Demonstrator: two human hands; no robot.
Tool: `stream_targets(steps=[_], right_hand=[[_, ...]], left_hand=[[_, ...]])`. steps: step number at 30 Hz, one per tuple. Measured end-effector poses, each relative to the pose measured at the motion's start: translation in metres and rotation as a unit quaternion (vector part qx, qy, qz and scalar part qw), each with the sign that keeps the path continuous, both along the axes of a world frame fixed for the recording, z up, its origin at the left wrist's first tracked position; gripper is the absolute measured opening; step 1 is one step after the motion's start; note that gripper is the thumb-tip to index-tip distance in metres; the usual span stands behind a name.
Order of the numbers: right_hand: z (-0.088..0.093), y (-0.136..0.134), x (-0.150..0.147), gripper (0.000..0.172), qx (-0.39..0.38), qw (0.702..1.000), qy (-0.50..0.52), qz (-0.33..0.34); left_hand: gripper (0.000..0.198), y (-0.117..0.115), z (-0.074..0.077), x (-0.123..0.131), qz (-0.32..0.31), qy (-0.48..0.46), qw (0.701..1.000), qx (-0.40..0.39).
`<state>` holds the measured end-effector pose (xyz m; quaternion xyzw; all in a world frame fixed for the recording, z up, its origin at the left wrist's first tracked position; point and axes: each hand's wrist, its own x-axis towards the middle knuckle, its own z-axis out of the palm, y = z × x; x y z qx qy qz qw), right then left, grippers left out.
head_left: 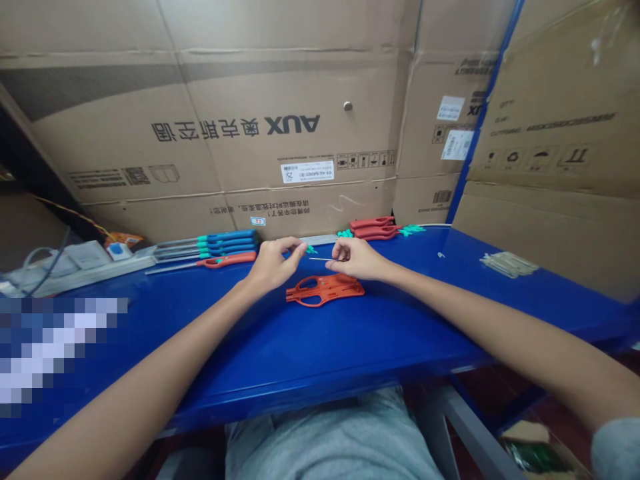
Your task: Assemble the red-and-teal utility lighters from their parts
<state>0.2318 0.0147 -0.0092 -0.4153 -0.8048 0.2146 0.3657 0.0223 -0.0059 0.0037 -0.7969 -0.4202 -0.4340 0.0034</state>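
My left hand [276, 262] is closed in a pinch, with a small green plastic piece [311, 249] at its fingertips. Facing it, my right hand [361, 259] pinches a thin pale rod [321, 259] that points left toward the green piece; the two look apart. Just below my hands, an orange lighter handle half-shell [327, 291] lies flat on the blue table [300, 353], its hollow inner side facing up. Whatever else sits inside my right fingers is hidden.
Long-nosed lighters with blue handles [233, 241] and one orange-handled lighter [227, 260] lie at the back left, near a power strip [100, 270]. Red handle shells [373, 230] and green pieces [413, 230] lie behind my right hand. Pale strips [509, 264] lie right. Cardboard [250, 80] walls the back.
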Motion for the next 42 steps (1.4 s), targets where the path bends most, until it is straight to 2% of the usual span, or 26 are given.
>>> stream_targets(steps=[5, 10, 13, 16, 19, 22, 35, 42], right_hand=[[-0.003, 0.004, 0.003, 0.008, 0.019, 0.999, -0.014, 0.043], [-0.006, 0.005, 0.002, 0.006, 0.055, 0.996, -0.007, 0.065], [-0.005, 0.003, 0.001, 0.007, 0.06, 0.996, -0.01, 0.065], [-0.006, 0.003, 0.001, 0.008, 0.059, 0.996, -0.005, 0.063], [-0.006, 0.003, 0.001, 0.007, 0.057, 0.996, 0.001, 0.064], [-0.005, 0.002, 0.001, 0.008, 0.049, 0.997, -0.001, 0.063], [-0.004, 0.0, 0.002, 0.01, 0.043, 0.996, -0.014, 0.076], [-0.003, -0.001, 0.001, 0.009, 0.042, 0.996, -0.023, 0.082]], left_hand=[[0.032, 0.005, 0.001, -0.006, 0.053, -0.01, 0.998, -0.028], [0.031, 0.006, 0.0, -0.007, 0.057, -0.006, 0.998, -0.015], [0.029, 0.005, 0.001, -0.005, 0.038, -0.03, 0.998, -0.03], [0.03, 0.007, 0.0, -0.004, 0.006, -0.09, 0.993, -0.078], [0.033, 0.012, -0.002, -0.004, -0.041, -0.167, 0.975, -0.139], [0.035, 0.016, -0.003, -0.004, -0.08, -0.206, 0.959, -0.176], [0.036, 0.01, -0.002, 0.0, -0.144, -0.228, 0.932, -0.244], [0.035, 0.009, -0.002, 0.001, -0.163, -0.226, 0.929, -0.245]])
